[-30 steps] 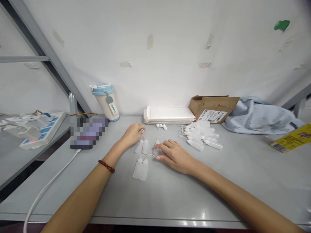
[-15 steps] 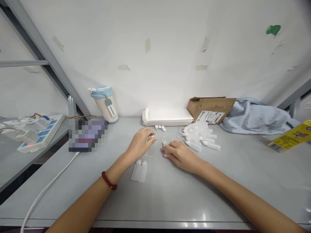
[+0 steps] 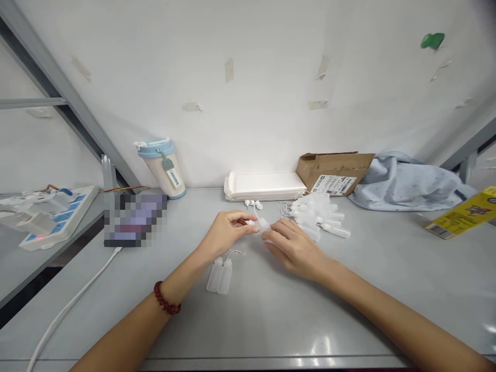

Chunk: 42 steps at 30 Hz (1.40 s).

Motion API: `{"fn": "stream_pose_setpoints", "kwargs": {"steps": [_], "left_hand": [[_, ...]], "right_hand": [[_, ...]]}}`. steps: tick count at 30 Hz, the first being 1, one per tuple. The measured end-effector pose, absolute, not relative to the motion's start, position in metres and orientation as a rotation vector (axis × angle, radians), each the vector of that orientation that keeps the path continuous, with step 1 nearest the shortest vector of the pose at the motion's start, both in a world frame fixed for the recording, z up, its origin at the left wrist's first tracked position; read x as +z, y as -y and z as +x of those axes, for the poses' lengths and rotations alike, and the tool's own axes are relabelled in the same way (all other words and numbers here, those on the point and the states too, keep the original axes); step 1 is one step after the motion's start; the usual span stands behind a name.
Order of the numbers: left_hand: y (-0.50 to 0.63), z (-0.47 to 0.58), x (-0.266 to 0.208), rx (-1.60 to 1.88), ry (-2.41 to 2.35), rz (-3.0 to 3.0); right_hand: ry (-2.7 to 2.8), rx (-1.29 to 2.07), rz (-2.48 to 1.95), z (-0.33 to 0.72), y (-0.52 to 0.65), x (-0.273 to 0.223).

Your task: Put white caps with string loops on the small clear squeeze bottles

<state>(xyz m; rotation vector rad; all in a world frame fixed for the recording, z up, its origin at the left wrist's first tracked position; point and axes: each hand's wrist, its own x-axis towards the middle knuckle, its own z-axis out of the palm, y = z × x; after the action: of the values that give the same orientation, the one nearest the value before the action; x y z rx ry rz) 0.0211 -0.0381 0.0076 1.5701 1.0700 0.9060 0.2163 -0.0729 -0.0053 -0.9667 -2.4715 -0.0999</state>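
Note:
My left hand [image 3: 230, 230] pinches a small white cap [image 3: 250, 222] between thumb and fingers. Just to its right, my right hand [image 3: 292, 243] grips a small translucent plastic bottle [image 3: 264, 224] with a thin white string-like piece at its neck. The cap is close beside the bottle's neck; I cannot tell whether they touch. Below my left hand, two similar bottles [image 3: 219, 277] lie side by side with white strings at their necks. A heap of such bottles [image 3: 313, 209] spreads behind my right hand. Several small white caps [image 3: 253, 204] lie beyond my hands.
A stack of flat white boxes [image 3: 267, 185] and an open cardboard box [image 3: 335, 173] stand against the wall. A tumbler [image 3: 165, 170], a charging phone [image 3: 135, 219] and a power strip [image 3: 64, 217] are leftward. Pale blue cloth [image 3: 403, 183] and a yellow box [image 3: 463, 213] lie rightward.
My left hand has moved right with the cap, towards the bottle. My right hand has tilted the bottle, its neck now leaning towards the left hand. The view has shifted slightly.

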Motion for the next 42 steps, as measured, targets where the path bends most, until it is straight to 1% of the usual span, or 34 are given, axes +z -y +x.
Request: {"fn": "stream_pose_setpoints", "kwargs": {"steps": [4, 8, 16, 22, 24, 30, 33, 37, 42], "left_hand": [[0.039, 0.019, 0.011, 0.914, -0.988, 1.472], [0.041, 0.017, 0.015, 0.898, -0.944, 1.501], [0.049, 0.021, 0.026, 0.823, -0.894, 1.603], [0.051, 0.022, 0.025, 0.817, -0.911, 1.638], [0.05, 0.021, 0.022, 0.818, -0.929, 1.579], [0.049, 0.021, 0.021, 0.797, -0.914, 1.53], [0.05, 0.022, 0.024, 0.77, -0.931, 1.532], [0.052, 0.023, 0.026, 0.727, -0.955, 1.526], [0.052, 0.023, 0.024, 0.688, -0.967, 1.42]], "right_hand": [[2.465, -0.132, -0.923, 0.213, 0.078, -0.002], [2.476, -0.149, -0.924, 0.212, 0.079, -0.001], [2.463, -0.097, -0.933, 0.216, 0.078, -0.002], [2.466, -0.016, -0.916, 0.217, 0.078, 0.005], [2.443, 0.098, -0.911, 0.218, 0.08, 0.008], [2.116, 0.823, -0.976, 0.22, 0.083, 0.014], [1.941, 1.063, -0.961, 0.219, 0.083, 0.015], [1.809, 1.207, -0.933, 0.217, 0.083, 0.016], [1.762, 1.264, -0.923, 0.215, 0.084, 0.017]]}}
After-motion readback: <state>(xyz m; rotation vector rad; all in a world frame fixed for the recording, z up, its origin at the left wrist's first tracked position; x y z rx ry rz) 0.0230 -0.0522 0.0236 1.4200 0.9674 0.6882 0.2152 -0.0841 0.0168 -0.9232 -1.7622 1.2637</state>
